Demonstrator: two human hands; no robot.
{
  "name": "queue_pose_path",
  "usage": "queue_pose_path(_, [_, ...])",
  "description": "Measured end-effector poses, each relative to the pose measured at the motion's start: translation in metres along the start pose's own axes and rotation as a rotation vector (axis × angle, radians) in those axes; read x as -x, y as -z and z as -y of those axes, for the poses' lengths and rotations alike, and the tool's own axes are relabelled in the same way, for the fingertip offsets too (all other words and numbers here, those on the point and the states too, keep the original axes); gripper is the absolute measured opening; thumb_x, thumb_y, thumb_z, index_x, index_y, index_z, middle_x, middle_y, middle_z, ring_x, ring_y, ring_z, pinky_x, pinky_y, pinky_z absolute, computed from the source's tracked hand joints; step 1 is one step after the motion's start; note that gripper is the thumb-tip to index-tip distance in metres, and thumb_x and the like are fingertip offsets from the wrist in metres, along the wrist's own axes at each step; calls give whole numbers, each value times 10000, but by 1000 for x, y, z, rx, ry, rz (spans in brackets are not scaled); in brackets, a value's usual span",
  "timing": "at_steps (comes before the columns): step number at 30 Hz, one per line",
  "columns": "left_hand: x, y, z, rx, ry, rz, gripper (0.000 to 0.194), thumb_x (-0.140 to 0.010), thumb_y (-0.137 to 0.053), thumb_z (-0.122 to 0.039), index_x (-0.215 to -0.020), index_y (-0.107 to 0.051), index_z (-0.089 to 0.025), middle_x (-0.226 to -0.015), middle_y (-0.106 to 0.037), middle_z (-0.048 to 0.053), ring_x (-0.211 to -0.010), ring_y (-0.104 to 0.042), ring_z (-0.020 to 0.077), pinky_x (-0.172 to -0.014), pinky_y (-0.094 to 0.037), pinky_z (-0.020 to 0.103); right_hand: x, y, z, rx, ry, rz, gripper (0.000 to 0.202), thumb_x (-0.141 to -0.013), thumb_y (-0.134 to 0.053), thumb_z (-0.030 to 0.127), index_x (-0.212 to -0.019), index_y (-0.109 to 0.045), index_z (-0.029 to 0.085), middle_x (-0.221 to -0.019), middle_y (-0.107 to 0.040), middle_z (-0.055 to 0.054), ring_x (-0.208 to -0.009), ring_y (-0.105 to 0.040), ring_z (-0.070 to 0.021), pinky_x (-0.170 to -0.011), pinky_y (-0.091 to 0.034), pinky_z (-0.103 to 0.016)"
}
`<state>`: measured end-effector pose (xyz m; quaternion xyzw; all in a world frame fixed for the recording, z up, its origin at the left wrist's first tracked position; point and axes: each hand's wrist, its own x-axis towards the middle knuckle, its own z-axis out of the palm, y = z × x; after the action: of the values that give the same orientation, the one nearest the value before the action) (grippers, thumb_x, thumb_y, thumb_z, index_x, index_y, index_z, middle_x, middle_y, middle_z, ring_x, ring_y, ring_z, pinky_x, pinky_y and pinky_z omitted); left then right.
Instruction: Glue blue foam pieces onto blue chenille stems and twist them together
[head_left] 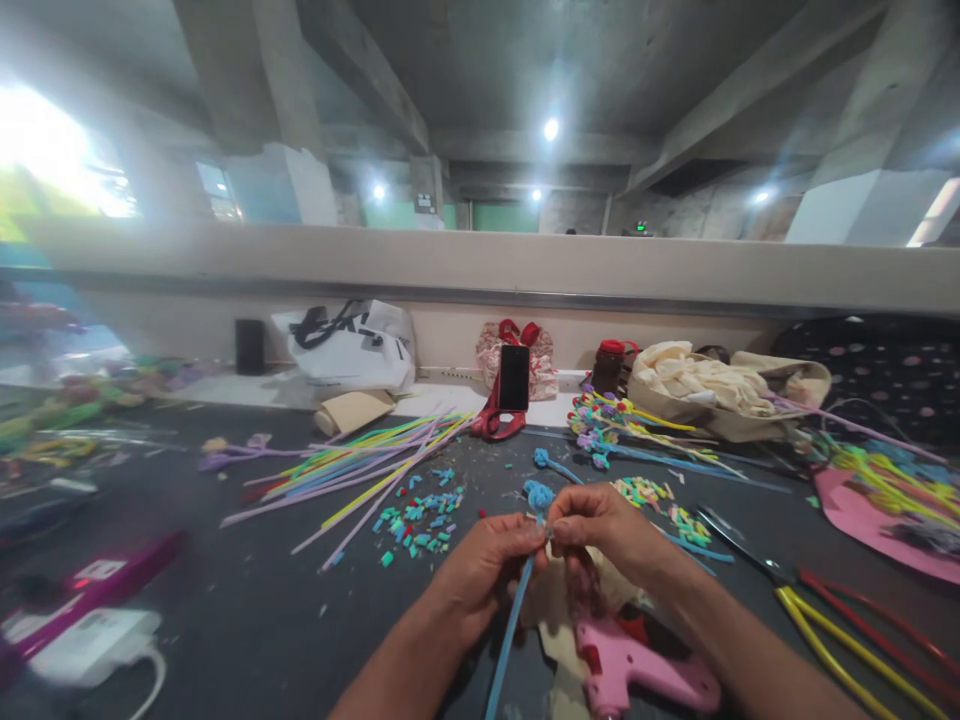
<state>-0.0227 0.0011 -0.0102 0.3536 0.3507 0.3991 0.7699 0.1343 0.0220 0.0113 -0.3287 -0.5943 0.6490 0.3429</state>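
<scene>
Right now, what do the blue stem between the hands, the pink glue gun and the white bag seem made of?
Blue stem: probably matt, fuzzy chenille, from its soft-looking edges; any core is hidden. Pink glue gun: likely hard plastic, smooth, from its even colour and crisp contours. White bag: perhaps coated cloth or woven plastic, semi-matt, judging by its creases and slumped shape; I can't tell which.

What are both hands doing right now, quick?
Left hand: closed, holding the blue stem below its blue fuzzy head.
Right hand: closed in a pinch at the stem; can't tell on what.
</scene>
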Motion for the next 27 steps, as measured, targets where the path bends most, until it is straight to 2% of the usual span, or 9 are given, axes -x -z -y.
queue_pose_path(5, [2, 2, 7, -4, -2, 35, 156, -613, -630, -248, -568, -550, -121, -448, -526, -21, -349, -412, 35, -373, -265, 155, -1, 0, -5, 28, -28, 18, 198, -569, -687, 300, -589, -582, 133, -450, -562, 42, -350, -485, -63, -357, -361, -156])
queue_pose_path(8, [3, 3, 6, 13, -19, 26, 145, -621, -630, -242, -590, -555, -122, -447, -506, -36, -348, -400, 23, -378, -276, 144, -3, 0, -1, 77, -6, 21, 220, -627, -636, 346, -617, -589, 131, -510, -590, 20, -377, -508, -71, -370, -366, -162])
queue_pose_path(10, [4, 5, 4, 19, -46, 1, 152, -629, -625, -253, -599, -552, -123, -453, -496, -43, -342, -384, 14, -363, -261, 137, 2, 2, 6, 224, 27, -21, 249, -702, -555, 372, -650, -603, 133, -572, -610, -3, -413, -529, -84, -377, -365, -169])
queue_pose_path(13, [5, 9, 1, -47, -80, -42, 202, -655, -597, -308, -608, -551, -117, -478, -520, -30, -316, -352, 6, -324, -215, 140, 26, 8, 18, 622, 94, -97, 253, -781, -455, 323, -690, -619, 154, -614, -615, -17, -513, -553, -114, -419, -364, -178])
queue_pose_path(15, [5, 10, 2, -114, -86, -68, 231, -656, -587, -339, -609, -541, -118, -523, -569, -5, -315, -363, 10, -321, -227, 143, 51, 10, 22, 857, 116, -76, 172, -755, -497, 261, -672, -620, 173, -596, -603, -3, -542, -542, -116, -495, -379, -190])
queue_pose_path(17, [5, 10, 4, -158, -67, -87, 238, -635, -597, -351, -601, -511, -131, -586, -614, 21, -356, -433, 33, -343, -279, 149, 76, 8, 20, 1000, 65, -21, 88, -717, -539, 231, -719, -622, 204, -665, -616, 0, -588, -542, -125, -535, -379, -193])
queue_pose_path(20, [5, 8, 9, -274, -35, -134, 229, -614, -595, -345, -609, -474, -150, -615, -633, 37, -431, -526, 81, -343, -285, 147, 100, 3, 10, 1205, -45, -63, 131, -610, -594, 164, -725, -605, 225, -719, -610, -1, -634, -540, -152, -544, -372, -203])
queue_pose_path(23, [5, 5, 14, -454, -30, -159, 169, -624, -552, -307, -631, -479, -155, -579, -628, 26, -387, -516, 81, -305, -233, 135, 106, -1, -2, 1327, -87, -119, 211, -563, -603, 157, -757, -598, 240, -764, -617, -18, -702, -553, -188, -580, -384, -221])
queue_pose_path(27, [5, 5, 19, -575, 7, -113, 89, -619, -497, -250, -627, -465, -167, -596, -638, 23, -338, -519, 86, -262, -191, 133, 104, 5, -10, 1248, -12, -134, 144, -681, -526, 226, -799, -605, 251, -778, -631, -26, -726, -567, -178, -620, -399, -215])
